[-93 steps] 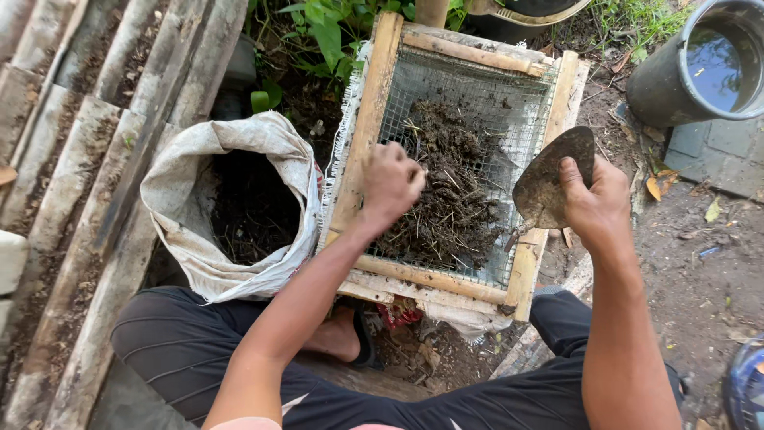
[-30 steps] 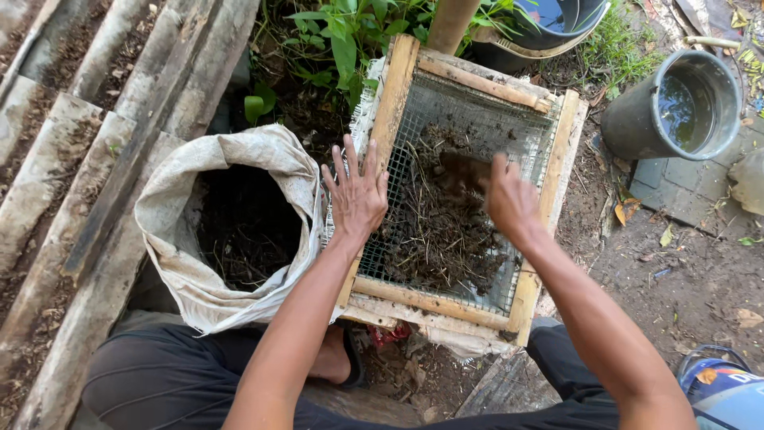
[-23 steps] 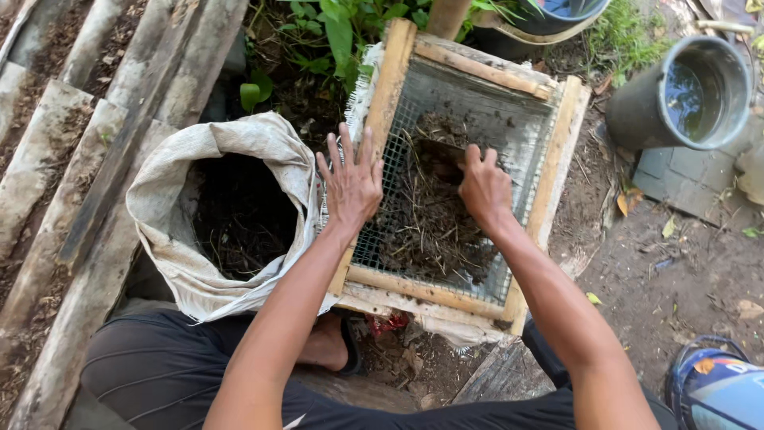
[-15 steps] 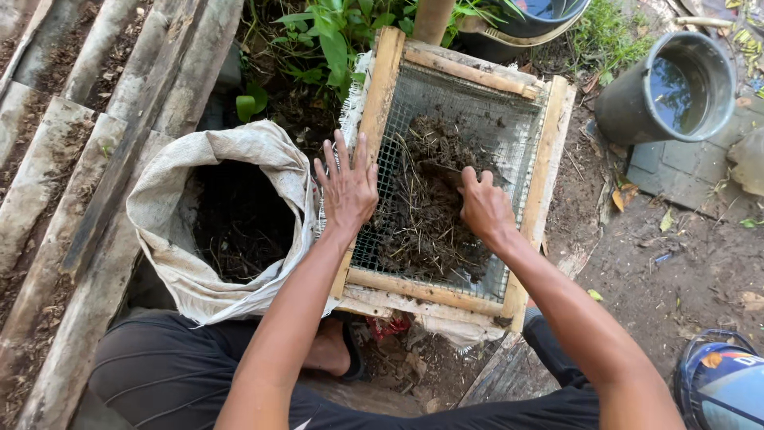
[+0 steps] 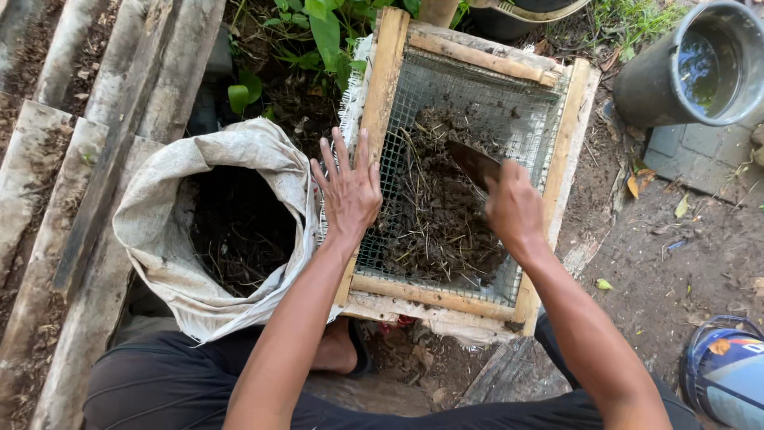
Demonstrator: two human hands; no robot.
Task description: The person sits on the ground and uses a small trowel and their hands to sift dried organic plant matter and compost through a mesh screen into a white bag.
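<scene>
A wooden-framed wire-mesh sieve [image 5: 383, 95] lies in front of me, holding a dark heap of soil and twiggy roots [image 5: 434, 215]. My left hand [image 5: 347, 188] rests flat with fingers spread on the sieve's left rail. My right hand [image 5: 515, 210] is closed on the handle of a dark metal trowel [image 5: 473, 163], whose blade points up-left into the heap. A white woven sack [image 5: 163, 239], rolled open and part-filled with dark soil, stands to the left of the sieve.
Grey weathered planks [image 5: 95, 119] run along the left. Green plants [image 5: 318, 32] grow behind the sack. A grey bucket of water [image 5: 700, 68] stands at top right beside paving blocks. A blue round object [image 5: 728, 382] sits at bottom right on bare earth.
The trowel was held off the sieve's right edge 3 s ago; since then my right hand has worked in the heap, drawing toward me then shifting right. My left hand moved onto the left rail and stays.
</scene>
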